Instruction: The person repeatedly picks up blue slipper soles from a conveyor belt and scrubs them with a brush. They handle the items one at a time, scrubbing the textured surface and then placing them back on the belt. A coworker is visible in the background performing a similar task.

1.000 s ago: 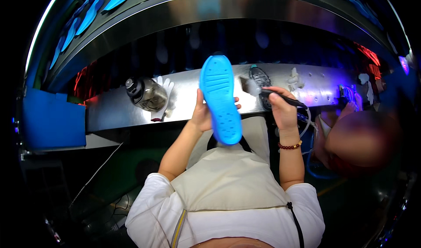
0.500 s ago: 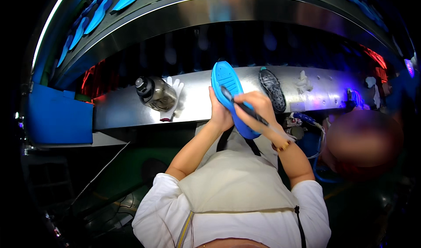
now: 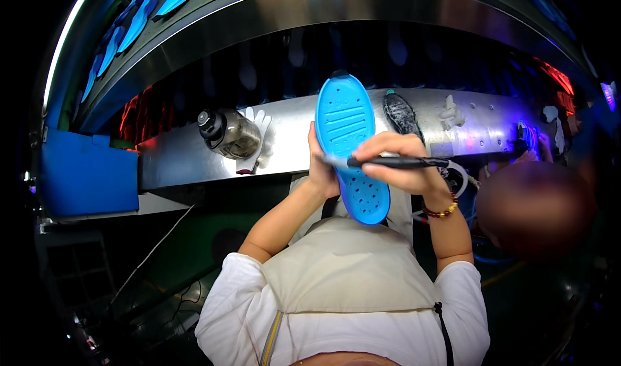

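Head view: we see a blue sole held up in the air, right in front of the person's body. We use it as the middle of our clock. It stands tall, with one end near 12 and the other near 6. It has long lines up top and little holes down low.

The left hand holds it from the 8 o'clock side. The thumb pinches the edge, but we cannot see where all the other fingers go. The right hand comes in from 4 o'clock and pinches a black brush. The tip of the brush is blurry and points to 9 o'clock, across the sole, close to the left hand. We cannot tell if it touches the sole.

A pale tube runs off the back of the brush at 3 o'clock. A bead bracelet sits on the right wrist.

At 2 o'clock, a dark sole lies on the shiny metal table, with a crumpled white thing farther out. Near 9 o'clock we see a bottle and a white glove beside it.
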Motion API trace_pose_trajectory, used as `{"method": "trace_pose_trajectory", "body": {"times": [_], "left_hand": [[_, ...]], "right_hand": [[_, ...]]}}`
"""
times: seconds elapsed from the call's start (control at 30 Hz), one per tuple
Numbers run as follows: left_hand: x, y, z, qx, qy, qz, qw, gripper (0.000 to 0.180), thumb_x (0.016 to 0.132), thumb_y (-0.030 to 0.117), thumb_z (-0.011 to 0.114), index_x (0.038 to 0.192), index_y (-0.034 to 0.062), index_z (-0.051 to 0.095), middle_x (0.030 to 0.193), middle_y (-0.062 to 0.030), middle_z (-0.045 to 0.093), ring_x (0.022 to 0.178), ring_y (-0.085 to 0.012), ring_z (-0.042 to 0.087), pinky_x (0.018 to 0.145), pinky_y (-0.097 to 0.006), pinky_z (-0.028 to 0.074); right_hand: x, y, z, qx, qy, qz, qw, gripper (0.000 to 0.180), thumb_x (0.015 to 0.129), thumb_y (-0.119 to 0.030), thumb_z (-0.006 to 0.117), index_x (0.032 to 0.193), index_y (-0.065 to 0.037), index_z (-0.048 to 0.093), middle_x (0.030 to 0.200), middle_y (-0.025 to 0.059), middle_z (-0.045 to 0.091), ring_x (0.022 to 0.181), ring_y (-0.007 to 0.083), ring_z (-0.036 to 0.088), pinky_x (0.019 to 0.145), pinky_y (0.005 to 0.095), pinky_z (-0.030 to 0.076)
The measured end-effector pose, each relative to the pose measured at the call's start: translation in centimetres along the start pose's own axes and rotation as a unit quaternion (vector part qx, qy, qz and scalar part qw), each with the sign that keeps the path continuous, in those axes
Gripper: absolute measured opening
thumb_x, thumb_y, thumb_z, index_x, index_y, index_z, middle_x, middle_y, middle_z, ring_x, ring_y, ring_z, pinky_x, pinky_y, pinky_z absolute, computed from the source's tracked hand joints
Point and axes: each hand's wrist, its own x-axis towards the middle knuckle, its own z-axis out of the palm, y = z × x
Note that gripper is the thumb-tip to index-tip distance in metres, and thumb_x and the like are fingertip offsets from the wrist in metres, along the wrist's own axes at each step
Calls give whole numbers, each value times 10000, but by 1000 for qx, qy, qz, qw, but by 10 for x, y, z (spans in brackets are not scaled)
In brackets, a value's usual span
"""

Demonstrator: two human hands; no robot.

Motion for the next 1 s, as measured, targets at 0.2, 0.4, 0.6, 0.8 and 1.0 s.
{"method": "trace_pose_trajectory", "body": {"times": [0.2,0.4,0.6,0.8,1.0], "left_hand": [[3,5,12,124,29,27,992,860,748,727,73,1156,69,448,1026,-153,552,911,-255,562,794,-385,466],[10,11,11,153,24,163,974,947,690,778,33,1101,40,461,872,-195,575,761,-278,592,666,-398,500],[9,23,17,82,-27,213,973,978,652,816,68,1088,37,468,857,-202,568,736,-301,583,658,-416,489],[13,34,20,113,-77,245,960,905,694,780,130,1080,45,491,895,-182,558,772,-286,562,717,-404,466],[12,42,22,131,-48,239,961,907,712,759,97,1092,31,483,939,-195,557,784,-288,572,715,-416,473]], "right_hand": [[-5,3,-12,112,53,188,974,182,717,-23,630,898,-3,631,838,102,637,772,140,603,684,248,486],[-12,-5,-20,97,18,64,993,223,659,0,660,881,-16,646,862,128,637,849,207,597,770,300,468],[-18,-6,-21,25,-123,-31,992,216,646,-14,686,859,-11,645,873,93,643,856,212,591,772,305,467],[-24,1,-12,-8,-26,-1,1000,224,651,-13,687,872,-24,647,892,93,641,862,201,587,779,301,464],[-32,4,-19,-3,52,51,997,229,668,21,663,894,-2,634,898,127,628,855,201,588,762,290,464]]}}
